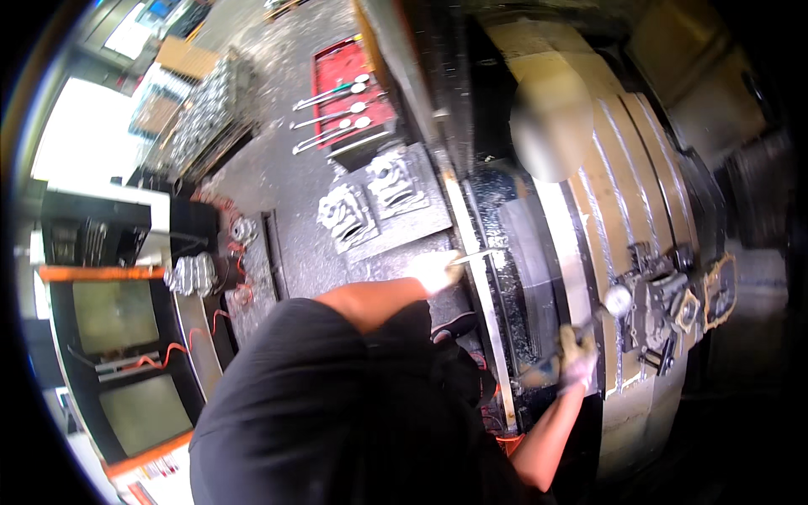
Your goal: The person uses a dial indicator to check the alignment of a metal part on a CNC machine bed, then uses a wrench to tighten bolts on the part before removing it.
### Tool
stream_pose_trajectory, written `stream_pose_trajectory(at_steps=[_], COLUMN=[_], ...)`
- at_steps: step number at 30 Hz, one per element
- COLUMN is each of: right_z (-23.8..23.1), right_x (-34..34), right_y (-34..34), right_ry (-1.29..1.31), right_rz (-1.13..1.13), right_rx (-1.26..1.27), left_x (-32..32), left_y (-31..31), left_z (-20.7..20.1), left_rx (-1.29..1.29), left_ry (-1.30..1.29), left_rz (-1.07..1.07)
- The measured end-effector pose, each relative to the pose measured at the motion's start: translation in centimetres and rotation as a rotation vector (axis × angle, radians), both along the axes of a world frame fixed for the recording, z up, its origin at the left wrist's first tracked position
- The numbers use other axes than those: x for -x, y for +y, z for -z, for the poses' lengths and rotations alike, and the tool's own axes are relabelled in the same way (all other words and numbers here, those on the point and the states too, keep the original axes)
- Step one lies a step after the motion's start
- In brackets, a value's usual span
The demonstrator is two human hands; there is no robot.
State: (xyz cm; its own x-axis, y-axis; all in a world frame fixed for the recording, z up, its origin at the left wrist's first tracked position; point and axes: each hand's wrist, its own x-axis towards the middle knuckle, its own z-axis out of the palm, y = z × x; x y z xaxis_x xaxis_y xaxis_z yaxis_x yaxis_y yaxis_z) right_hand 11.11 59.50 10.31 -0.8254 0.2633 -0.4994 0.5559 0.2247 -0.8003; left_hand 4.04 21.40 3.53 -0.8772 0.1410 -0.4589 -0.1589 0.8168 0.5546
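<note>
My right hand [577, 360] grips a dial bore gauge [619, 300], metal casting [656, 313] beyond it | my left hand [436, 271] grips a thin rod [476, 255] | apparently gauging; next calls for alignment

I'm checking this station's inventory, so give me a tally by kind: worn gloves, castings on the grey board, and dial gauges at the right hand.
Worn gloves: 2
Castings: 2
Dial gauge: 1
Total: 5
</note>
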Motion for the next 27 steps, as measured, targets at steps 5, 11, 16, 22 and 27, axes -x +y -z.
stream_pose_trajectory(at_steps=[5, 11, 16, 22, 27], right_z=[1.8, 1.9, 2.8, 4.6, 11.8], right_x=[7.3, 11.3, 14.8, 23.3, 34.2], right_y=[-13.3, -30.4, -47.4, -69.6, -88.4], right_ry=[0.019, -0.058, 0.031, -0.254, -0.392], right_rz=[-0.414, -0.755, -0.634, -0.515, -0.184], right_rx=[0.035, -0.023, 0.201, 0.45, 0.41], left_x=[-16.4, -36.6, -45.3, -42.1, -39.9], left_y=[-20.8, -36.6, -41.6, -52.2, -60.4], left_z=[-1.1, 2.7, 4.9, 8.3, 12.6], left_rx=[0.371, 0.414, 0.601, 0.325, 0.224], left_ry=[-0.107, 0.037, -0.341, -0.513, -0.54], left_rz=[-0.506, -1.119, -1.172, -1.143, -1.296])
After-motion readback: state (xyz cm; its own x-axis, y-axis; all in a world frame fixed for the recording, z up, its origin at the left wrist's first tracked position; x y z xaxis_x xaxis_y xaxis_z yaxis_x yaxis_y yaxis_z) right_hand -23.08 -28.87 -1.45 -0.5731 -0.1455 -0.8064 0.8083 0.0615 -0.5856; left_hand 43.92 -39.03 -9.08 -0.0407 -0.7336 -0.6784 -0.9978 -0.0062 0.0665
